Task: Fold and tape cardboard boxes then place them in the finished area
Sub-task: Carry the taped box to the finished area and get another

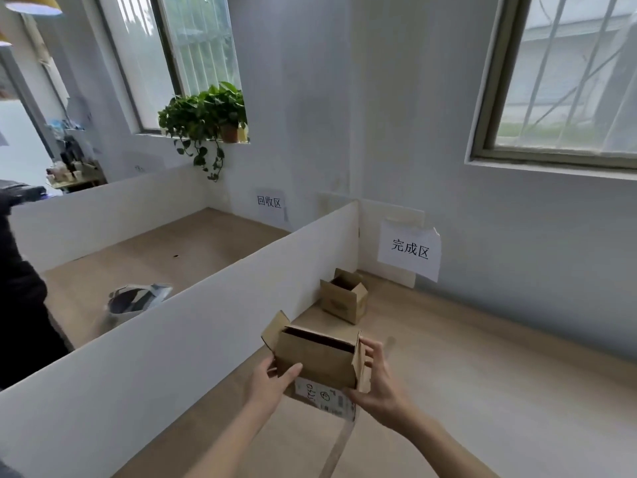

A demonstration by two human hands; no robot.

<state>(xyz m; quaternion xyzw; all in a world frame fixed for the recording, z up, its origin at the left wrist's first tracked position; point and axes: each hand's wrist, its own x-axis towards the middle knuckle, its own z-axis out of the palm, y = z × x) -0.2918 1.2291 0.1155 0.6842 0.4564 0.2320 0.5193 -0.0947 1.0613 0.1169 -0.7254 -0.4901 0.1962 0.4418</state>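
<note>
I hold a small brown cardboard box point(319, 360) above the wooden table point(482, 391), its top flaps standing open and a white label on its near lower side. My left hand point(272, 384) grips its left side, thumb on the front face. My right hand point(377, 381) grips its right side, fingers round the right flap. A strip of tape point(339, 446) hangs down from under the box. A second small box point(344, 296), also open at the top, stands farther back by the white divider, under a paper sign point(410, 251) on the wall.
A white divider point(206, 332) runs along the left of this bay. Beyond it lies another wooden bay with a crumpled bag point(136, 300) and its own wall sign point(269, 202). A potted plant point(206, 115) sits on the windowsill. A person's dark sleeve point(20, 305) is at far left.
</note>
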